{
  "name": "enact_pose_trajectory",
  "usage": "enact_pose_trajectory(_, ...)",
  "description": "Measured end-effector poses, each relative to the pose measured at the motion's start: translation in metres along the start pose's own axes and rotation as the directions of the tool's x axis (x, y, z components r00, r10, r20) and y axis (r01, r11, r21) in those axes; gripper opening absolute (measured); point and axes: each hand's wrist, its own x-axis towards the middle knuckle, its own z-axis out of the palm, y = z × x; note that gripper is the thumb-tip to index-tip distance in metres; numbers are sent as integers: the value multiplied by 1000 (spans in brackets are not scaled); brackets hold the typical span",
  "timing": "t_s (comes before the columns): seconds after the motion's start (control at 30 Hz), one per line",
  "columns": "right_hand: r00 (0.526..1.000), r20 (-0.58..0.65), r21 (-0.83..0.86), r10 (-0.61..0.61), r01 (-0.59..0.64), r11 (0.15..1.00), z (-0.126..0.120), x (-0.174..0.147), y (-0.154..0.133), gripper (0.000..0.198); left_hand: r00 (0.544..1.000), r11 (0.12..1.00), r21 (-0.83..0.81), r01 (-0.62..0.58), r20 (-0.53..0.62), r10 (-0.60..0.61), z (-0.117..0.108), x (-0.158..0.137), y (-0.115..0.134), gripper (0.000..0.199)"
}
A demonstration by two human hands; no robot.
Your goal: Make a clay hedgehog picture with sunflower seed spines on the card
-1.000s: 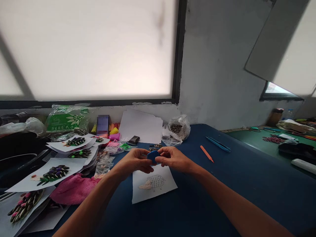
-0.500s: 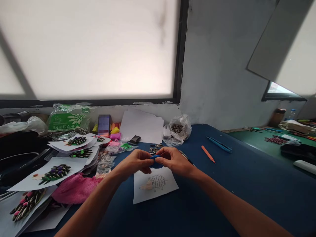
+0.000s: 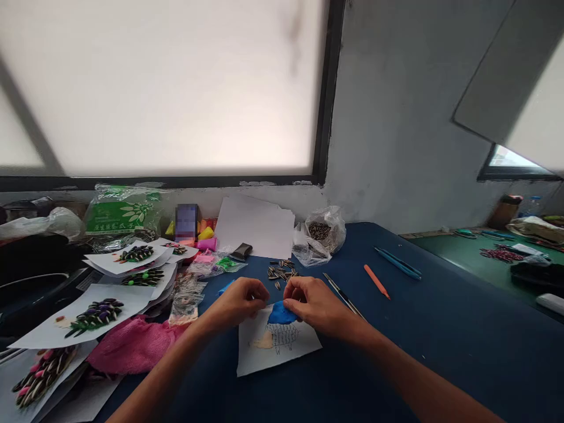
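White Chinese characters on a crinkled, clear-and-green plastic bag [image 3: 110, 214]
In the left part of the frame, one row runs along the bottom of the green panel; its last two characters appear to read 瓜子, the others too blurred. Marks along the bag's top edge are unreadable.

A broad, pale window panel [image 3: 176, 88] glows at upper left within a dark frame [image 3: 328, 106]; a rough grey wall [image 3: 396, 117] adjoins it; a dark-blue tabletop [image 3: 440, 364] spans the bottom, a flat green tabletop [image 3: 458, 252] mid-right.
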Motion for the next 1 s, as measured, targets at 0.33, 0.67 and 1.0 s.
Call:
enact_pose_trajectory(0.33, 1000, -22, -160, 2, -5, 987, 7, -2, 2, 9, 993, 998, 49, -31, 114, 25, -1, -9, -1, 30)
enact_pose_trajectory(0.67, 998, 45, -289, 50, -35, 957, 9, -1, 7, 10, 994, 994, 103, -34, 110, 23, 0, -11, 4, 32)
enact_pose_trajectory(1.0, 996, 90, -406, 23, 16, 914, 12, -5, -1, 17, 992, 992, 124, -33, 122, 18, 4, -9, 2, 25)
